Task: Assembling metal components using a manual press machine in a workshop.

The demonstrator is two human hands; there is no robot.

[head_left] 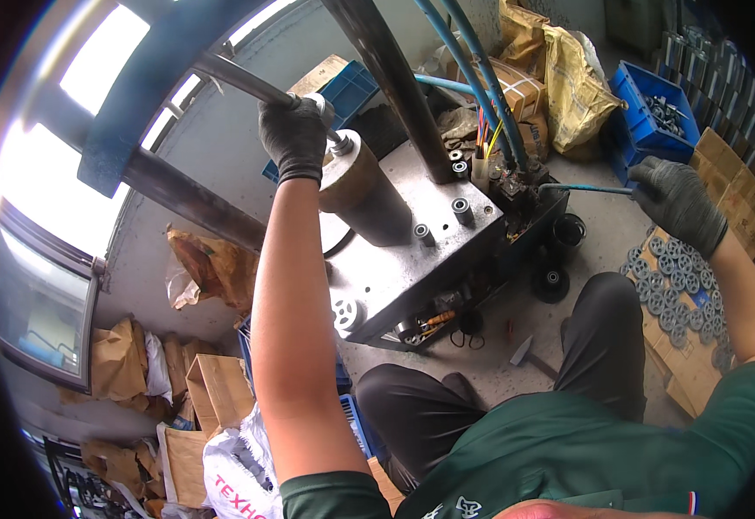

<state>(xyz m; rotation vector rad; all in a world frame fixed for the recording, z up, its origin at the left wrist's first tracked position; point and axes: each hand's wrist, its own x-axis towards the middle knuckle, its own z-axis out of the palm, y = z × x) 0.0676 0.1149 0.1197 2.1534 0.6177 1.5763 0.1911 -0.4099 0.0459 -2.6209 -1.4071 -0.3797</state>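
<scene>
My left hand, in a dark grey glove, is closed on a round steel part at the end of a press rod. Below it stands a thick metal cylinder on the press's steel table. My right hand, gloved too, grips the end of a blue lever that runs to a greasy valve block. Several small bearings stand at the table's right side, and a spoked metal wheel lies near its front corner. My left fingers partly hide the steel part.
Dark columns and blue hoses rise around the table. Many spoked wheels lie on cardboard at right. A blue crate holds metal parts. A hammer lies on the floor by my knees. Sacks and cardboard boxes sit at left.
</scene>
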